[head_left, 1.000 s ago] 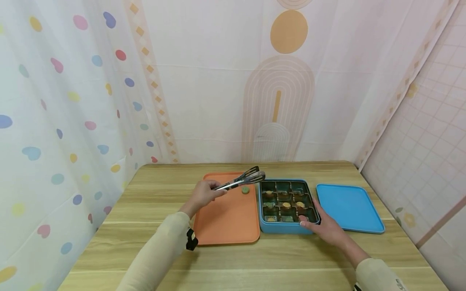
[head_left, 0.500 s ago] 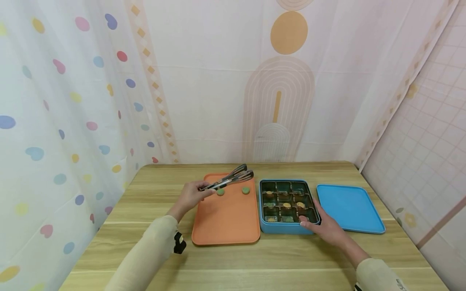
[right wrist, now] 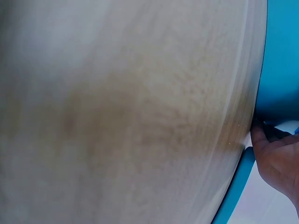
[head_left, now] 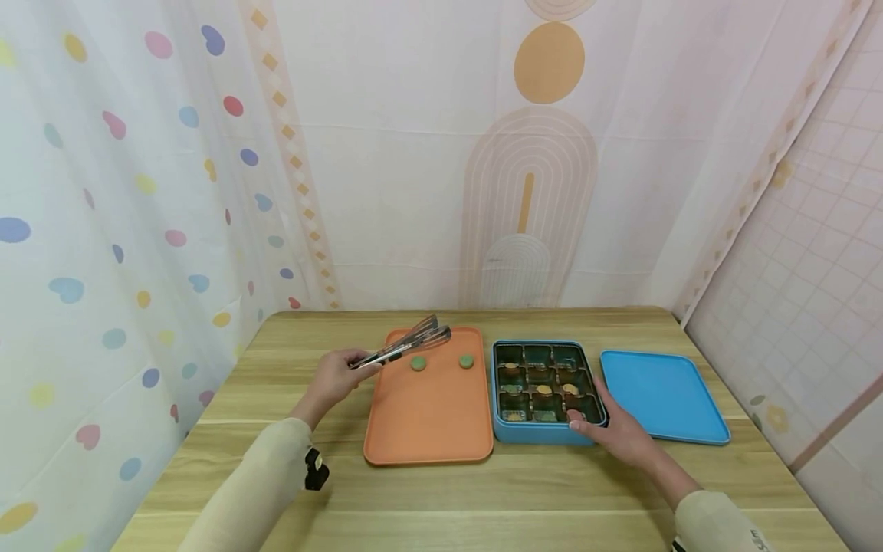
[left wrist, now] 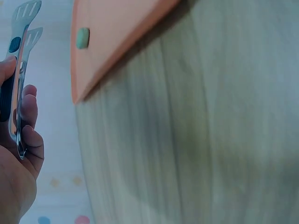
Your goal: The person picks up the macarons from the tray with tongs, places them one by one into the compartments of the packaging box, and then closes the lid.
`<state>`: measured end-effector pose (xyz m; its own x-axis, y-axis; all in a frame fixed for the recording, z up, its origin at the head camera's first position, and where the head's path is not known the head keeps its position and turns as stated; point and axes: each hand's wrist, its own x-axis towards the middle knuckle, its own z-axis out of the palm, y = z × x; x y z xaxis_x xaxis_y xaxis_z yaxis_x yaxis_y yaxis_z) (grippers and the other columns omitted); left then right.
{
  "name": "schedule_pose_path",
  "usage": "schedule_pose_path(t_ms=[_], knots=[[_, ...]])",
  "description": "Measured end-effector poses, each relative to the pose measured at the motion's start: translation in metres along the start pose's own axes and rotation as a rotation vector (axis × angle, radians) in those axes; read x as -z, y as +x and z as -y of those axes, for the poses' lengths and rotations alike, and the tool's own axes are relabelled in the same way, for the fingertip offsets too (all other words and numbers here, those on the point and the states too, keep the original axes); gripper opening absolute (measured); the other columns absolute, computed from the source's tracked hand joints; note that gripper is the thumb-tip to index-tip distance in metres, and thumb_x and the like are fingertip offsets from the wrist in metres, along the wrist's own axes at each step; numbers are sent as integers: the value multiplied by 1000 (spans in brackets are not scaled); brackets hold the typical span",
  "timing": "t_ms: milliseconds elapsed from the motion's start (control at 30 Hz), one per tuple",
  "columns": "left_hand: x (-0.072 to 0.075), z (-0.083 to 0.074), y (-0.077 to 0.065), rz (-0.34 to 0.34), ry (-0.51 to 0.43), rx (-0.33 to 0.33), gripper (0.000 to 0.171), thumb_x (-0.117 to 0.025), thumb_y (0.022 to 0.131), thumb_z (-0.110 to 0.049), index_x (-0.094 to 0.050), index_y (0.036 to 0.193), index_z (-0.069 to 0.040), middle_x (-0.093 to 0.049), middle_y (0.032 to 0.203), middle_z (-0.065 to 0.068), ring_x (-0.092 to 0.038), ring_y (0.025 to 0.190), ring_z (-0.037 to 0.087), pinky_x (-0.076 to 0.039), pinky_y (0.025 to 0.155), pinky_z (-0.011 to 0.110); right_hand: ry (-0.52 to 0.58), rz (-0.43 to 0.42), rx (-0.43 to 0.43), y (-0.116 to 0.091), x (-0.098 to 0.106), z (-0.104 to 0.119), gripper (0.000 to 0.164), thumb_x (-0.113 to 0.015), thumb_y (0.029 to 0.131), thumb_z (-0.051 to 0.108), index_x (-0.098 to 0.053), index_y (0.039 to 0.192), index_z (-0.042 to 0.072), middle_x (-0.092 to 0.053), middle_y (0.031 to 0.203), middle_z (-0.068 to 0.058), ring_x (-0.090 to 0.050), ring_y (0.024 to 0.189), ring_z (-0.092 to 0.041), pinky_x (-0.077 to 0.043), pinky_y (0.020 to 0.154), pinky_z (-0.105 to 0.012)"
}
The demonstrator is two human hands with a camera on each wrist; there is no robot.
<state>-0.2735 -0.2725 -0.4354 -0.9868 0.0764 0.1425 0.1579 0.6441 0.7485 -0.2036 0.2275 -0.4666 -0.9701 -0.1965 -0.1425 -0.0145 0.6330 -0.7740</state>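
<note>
Head view: gripping tongs [head_left: 393, 353] by the handle end in the left hand [head_left: 334, 379], just off the left edge of the tray [head_left: 429, 422], with slotted tips apart over its far part and nothing caught between. Holding the box [head_left: 545, 434] at its near right corner with the right hand [head_left: 616, 432], thumb at the rim, fingers along the right wall. Seems well along with filling: can make out a yellow piece [head_left: 544, 390] in the middle compartment, a reddish piece [head_left: 576, 415] near right and more besides, but nothing sure far middle or far right. Remaining, apparently: the left green piece [head_left: 418, 363] and right green piece [head_left: 466, 361], well apart on the tray's far half. Look round, low, flat-topped, dull green; probably easy to pinch. Can also see the lid [head_left: 665, 395] lying flat on the desk [head_left: 428, 506], right of the box.
</note>
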Motion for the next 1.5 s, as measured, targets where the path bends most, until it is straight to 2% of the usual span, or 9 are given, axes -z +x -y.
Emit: schedule_pose_path(t_ms=[200,533,667,900,1133,1500], knots=[[10,14,-9,-10,14,24,29,-76,89,-34,-75,103,-8,-63,76,4,-51,61,17,-43,52,29,2,4,-4,0,0,0,106,-67,92,49,6,159,11,-6,159,-32,-17,141,-55,-30,103,-68],[23,39,-21,-19,93,43,28,-76,89,-33,-76,102,-8,-59,69,0,-48,58,15,-39,51,28,-19,-3,-11,1,0,0,106,-66,92,50,5,159,11,-8,159,-32,-20,139,-55,-32,101,-67],[23,43,-25,-23,93,25,26,-77,88,-29,-77,105,-9,-64,74,-1,-49,59,15,-40,51,28,-15,-2,-8,1,0,-2,106,-66,92,50,6,159,11,-8,159,-32,-19,140,-56,-32,101,-67],[16,46,-30,-6,49,43,19,-79,87,-22,-77,100,-9,-66,73,4,-54,57,16,-44,49,27,-11,3,-9,1,0,-5,106,-66,92,51,6,159,12,-7,159,-32,-20,139,-55,-33,101,-67],[11,49,-30,-10,97,48,18,-78,87,-26,-76,95,-10,-62,70,-1,-50,60,15,-40,51,26,-12,7,-11,2,0,-5,106,-66,92,51,6,160,12,-8,159,-32,-21,139,-55,-33,101,-67],[7,52,-31,0,108,35,15,-77,88,-24,-74,94,-11,-61,70,-2,-51,64,16,-41,56,28,-24,0,-11,2,-1,-3,106,-66,92,51,5,160,12,-9,158,-33,-23,138,-56,-34,100,-66]])
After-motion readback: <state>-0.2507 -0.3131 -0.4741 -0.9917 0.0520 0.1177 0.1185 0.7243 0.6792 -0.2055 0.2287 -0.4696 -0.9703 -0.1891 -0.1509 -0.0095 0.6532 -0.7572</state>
